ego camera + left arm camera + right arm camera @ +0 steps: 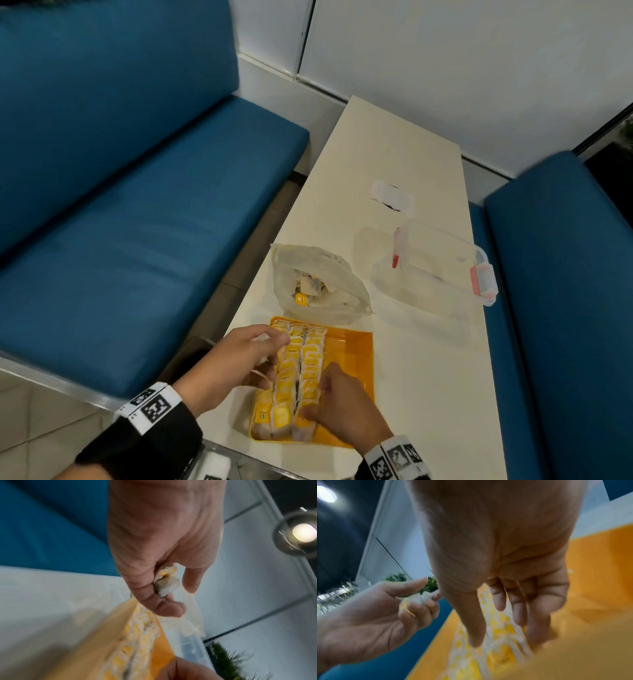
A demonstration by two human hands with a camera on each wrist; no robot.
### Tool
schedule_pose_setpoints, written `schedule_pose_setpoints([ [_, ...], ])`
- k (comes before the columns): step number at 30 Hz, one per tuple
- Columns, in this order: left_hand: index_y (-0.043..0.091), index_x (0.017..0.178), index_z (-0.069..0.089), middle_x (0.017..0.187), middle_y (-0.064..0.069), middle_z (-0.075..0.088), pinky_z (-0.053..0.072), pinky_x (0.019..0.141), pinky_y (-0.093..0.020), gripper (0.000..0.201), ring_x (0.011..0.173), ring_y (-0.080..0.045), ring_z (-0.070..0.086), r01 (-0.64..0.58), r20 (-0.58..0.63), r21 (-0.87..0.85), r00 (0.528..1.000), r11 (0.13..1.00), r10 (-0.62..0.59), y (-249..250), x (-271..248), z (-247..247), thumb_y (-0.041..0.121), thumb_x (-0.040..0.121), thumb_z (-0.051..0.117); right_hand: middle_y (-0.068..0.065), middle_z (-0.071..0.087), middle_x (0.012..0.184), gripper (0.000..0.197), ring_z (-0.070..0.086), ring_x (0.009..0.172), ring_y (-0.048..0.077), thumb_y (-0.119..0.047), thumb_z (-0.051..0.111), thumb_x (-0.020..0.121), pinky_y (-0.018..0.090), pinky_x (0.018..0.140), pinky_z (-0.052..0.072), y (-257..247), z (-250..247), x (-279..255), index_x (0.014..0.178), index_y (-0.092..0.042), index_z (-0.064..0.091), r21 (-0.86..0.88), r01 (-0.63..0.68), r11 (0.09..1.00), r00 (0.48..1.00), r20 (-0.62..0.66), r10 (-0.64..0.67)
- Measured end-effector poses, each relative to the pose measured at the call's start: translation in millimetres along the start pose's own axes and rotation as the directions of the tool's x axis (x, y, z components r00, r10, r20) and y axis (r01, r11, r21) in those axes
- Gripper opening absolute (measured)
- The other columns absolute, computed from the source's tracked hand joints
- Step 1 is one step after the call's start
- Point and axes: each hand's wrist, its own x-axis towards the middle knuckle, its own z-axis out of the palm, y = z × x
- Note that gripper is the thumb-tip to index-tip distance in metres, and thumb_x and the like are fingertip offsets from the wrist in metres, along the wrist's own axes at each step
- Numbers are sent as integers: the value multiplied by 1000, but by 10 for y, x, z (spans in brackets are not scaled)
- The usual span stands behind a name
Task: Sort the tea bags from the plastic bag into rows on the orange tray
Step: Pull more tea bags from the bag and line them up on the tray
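Three rows of tea bags (295, 373) fill the left half of the orange tray (356, 363), which sits at the table's (428, 359) near edge. My left hand (236, 363) hovers over the tray's left edge, its curled fingers holding a small bunch of tea bags (167, 584). My right hand (342, 407) reaches onto the near end of the rightmost row, fingers extended and touching the bags there, gripping nothing. The plastic bag (318, 284) lies open just beyond the tray's far edge, more tea bags inside. A clear lidded box (442, 263) stands toward the table's right edge.
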Motion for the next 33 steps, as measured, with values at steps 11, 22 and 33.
schedule_pose_setpoints([
  [11,-6,130,59,118,-29,70,61,89,-47,46,104,-40,73,249,218,-483,963,840,-159,271,80,340,31,109,41,-18,49,106,24,58,90,2,-22,61,90,22,74,54,-454,-353,-45,112,-32,64,20,570,821,785,-308,-538],
  [22,7,119,73,109,-21,71,57,90,-46,48,101,-36,68,187,290,-449,955,874,-56,281,74,346,46,100,52,-19,51,97,19,60,89,6,-18,71,84,12,71,47,-420,-384,-109,85,-34,62,108,564,819,777,-403,-483],
  [33,18,93,77,91,-13,77,60,73,-34,17,82,-23,73,-288,31,50,958,956,287,86,156,320,15,79,87,-9,70,82,22,63,77,7,-8,76,82,23,71,53,-339,-543,-4,84,-29,69,409,435,802,864,-439,-246],
])
